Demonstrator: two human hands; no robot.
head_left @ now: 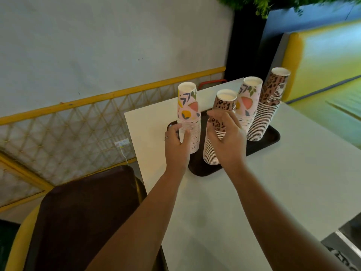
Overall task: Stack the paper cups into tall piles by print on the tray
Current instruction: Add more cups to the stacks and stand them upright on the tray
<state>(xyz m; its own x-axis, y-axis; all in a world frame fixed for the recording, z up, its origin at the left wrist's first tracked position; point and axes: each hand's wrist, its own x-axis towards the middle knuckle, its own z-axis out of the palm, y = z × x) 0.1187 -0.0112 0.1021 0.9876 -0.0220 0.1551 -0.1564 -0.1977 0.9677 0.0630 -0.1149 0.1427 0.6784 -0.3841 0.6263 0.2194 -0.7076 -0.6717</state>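
On the dark tray (271, 136) stood four upside-down piles: two floral stacks (189, 122) (248, 106) and two leopard-print stacks (216, 137) (270, 106). The left hand (176, 142) clasped the near floral pile; the right hand (226, 133) gripped the near leopard pile. Sorting looked done; merging like prints into taller piles seemingly remained.

I can't read any words here. The far brown spotted cup stack (271, 98) has a small white picture and tiny letters on it, too blurry to read.
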